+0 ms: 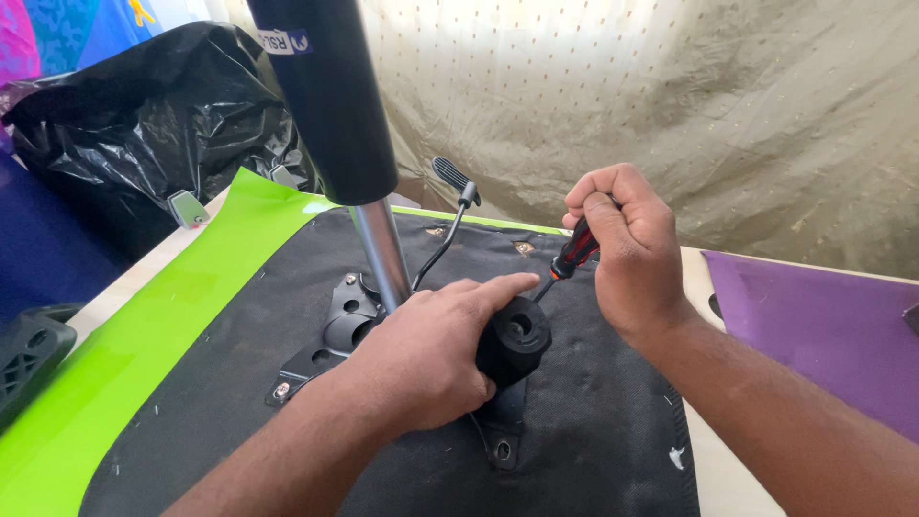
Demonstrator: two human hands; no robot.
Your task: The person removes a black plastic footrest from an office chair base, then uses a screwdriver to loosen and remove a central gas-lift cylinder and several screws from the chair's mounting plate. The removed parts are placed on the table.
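Item: chair seat underside (593,431), black fabric, lying face-down on tabletop (718,479). Black metal mechanism plate (330,330) bolted at centre; chrome gas-lift rod (383,254) stands upright from it, w/ wide black cylinder (330,96) on top running out of frame. Thin black lever (445,230) w/ ribbed paddle end rises at a tilt just beside rod.

Left hand (421,359): palm down over the plate, fingers (498,287) wrapped on a black round knob (517,340) at plate's right side; index stretched along top of knob. Hand closed on knob.

Right hand (622,249): fist shut around screwdriver (572,257), red/black handle; shaft slants down-left, tip ends just behind knob. Exact contact pt of tip hidden by knob.

Surrounds: bright green sheet (144,335) under seat, left side; purple sheet (814,325) right; crumpled black plastic bag (144,124) back left; black ribbed plastic part (29,359) at far-left edge; beige dotted cloth (670,96) as backdrop. Small screw holes visible in plate corners, near front and left.
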